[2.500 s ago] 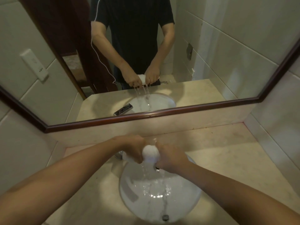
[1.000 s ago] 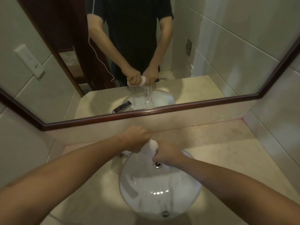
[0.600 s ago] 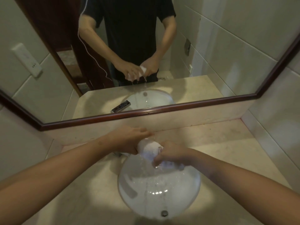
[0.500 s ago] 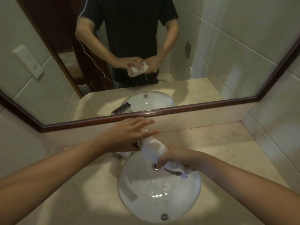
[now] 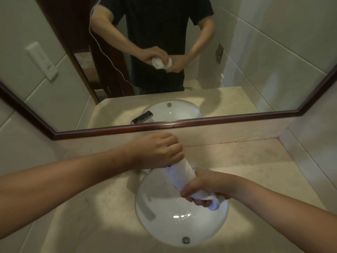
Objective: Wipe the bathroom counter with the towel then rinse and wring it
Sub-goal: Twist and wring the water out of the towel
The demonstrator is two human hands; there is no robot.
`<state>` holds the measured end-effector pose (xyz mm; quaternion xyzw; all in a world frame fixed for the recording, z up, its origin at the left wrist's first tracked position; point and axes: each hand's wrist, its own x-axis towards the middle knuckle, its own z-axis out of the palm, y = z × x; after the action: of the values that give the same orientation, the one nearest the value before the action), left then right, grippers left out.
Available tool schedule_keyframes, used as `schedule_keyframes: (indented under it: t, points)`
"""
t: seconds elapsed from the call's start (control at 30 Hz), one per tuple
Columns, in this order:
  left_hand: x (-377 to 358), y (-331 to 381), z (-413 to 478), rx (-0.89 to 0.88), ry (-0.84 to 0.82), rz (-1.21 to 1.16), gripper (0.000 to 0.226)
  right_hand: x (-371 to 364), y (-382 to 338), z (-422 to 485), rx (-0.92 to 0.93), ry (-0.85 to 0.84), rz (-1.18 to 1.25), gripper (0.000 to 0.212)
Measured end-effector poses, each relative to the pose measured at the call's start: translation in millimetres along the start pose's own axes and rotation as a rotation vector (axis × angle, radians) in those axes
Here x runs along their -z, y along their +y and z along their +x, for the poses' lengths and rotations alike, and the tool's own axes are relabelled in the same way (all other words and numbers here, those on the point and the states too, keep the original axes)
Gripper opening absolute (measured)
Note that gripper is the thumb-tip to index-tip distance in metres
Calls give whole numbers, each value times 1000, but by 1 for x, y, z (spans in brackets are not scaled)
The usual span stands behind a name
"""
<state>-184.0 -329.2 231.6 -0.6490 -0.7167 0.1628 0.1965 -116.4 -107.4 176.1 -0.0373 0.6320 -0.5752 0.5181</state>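
A white towel (image 5: 183, 171), rolled into a thick twist, hangs over the round white sink (image 5: 160, 221). My left hand (image 5: 160, 150) grips its far upper end, knuckles up. My right hand (image 5: 202, 187) is closed around its near lower end, and a short tail of cloth sticks out below the fingers. The towel slants from upper left down to lower right. The beige marble counter (image 5: 255, 167) surrounds the basin. The tap is mostly hidden behind my left hand.
A wood-framed mirror (image 5: 164, 126) runs along the back wall and reflects a person in a dark shirt holding the towel. Tiled walls close in on the left and right. The sink's overflow hole (image 5: 185, 239) sits at the near rim. Water glistens in the basin.
Water streamed from the balled towel at first. My left hand let go, spread its fingers, then closed again on the upper end. The towel is now stretched longer and raised higher.
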Motion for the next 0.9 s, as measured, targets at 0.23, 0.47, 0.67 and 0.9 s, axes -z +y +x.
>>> schedule_keyframes:
  t: [0.23,0.47,0.67,0.9]
  points:
    - [-42,31,4,-80,-296,149,15,-8,31,43,-52,464,-314,18]
    - [-89,36,1,154,-479,-160,34,11,57,95,16,673,-644,35]
    - [-105,53,0,319,-562,-219,30,12,66,105,-13,727,-825,33]
    - [-104,60,-7,411,-497,-256,43,20,63,91,-5,683,-875,31]
